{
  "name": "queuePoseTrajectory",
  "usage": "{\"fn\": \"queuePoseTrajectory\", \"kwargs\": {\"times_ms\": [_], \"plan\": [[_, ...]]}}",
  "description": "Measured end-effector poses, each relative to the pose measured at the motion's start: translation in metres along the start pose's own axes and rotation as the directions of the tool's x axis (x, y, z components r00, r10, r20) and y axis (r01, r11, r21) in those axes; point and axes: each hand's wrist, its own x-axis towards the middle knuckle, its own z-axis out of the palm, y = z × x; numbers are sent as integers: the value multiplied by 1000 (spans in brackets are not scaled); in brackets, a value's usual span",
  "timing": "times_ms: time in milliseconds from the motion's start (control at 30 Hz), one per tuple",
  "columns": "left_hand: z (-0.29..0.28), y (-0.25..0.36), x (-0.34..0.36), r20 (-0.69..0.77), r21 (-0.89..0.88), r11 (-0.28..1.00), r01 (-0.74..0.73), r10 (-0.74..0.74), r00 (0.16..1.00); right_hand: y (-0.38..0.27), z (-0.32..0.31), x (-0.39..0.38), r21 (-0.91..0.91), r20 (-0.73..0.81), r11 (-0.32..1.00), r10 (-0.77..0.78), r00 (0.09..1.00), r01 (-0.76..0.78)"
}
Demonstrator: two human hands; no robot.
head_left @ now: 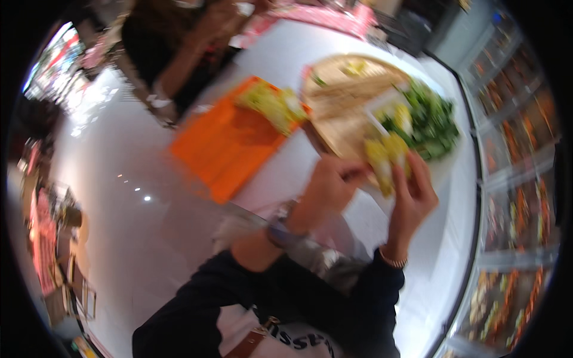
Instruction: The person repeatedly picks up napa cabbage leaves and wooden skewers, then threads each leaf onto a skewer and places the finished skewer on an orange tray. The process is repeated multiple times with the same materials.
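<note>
In front of me, both hands are at a yellow-green leaf piece with a pale stem (382, 164), which looks like napa cabbage, though motion blurs it. My right hand (416, 190), with a bracelet at its wrist, pinches it between thumb and fingers. My left hand (331, 186), wearing a watch, has its fingers closed at the leaf's left side. Just beyond lies a round woven tray (337, 107) with a white dish (377, 108) and more yellowish leaf on it. Dark green leafy vegetables (431, 122) are heaped at the tray's right.
An orange board (224, 146) lies left of the tray, with yellow-green leaves (271, 104) at its far end. The white table (441, 209) carries these things. Another person (185, 59) is at the far left. Glass-fronted shelves (516, 209) stand along the right.
</note>
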Motion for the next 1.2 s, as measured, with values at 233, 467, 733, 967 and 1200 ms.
{"fn": "queuePoseTrajectory", "kwargs": {"times_ms": [233,467,733,967,1200], "plan": [[-1,6,-3,-27,70,996,-61,63,998,-10,1,-1,-55,53,998,-24,998,27],[0,8,-4,-47,73,994,-79,83,995,-9,3,-4,-83,53,992,-93,994,97],[0,12,-5,-115,102,991,-88,100,988,-13,8,-6,-225,14,958,-182,983,180],[-1,4,-2,-82,118,985,-127,137,987,-12,6,-1,-299,34,887,-358,933,352],[-3,17,-4,-63,56,994,-93,96,993,-15,13,-1,-269,12,873,-419,908,406]]}}
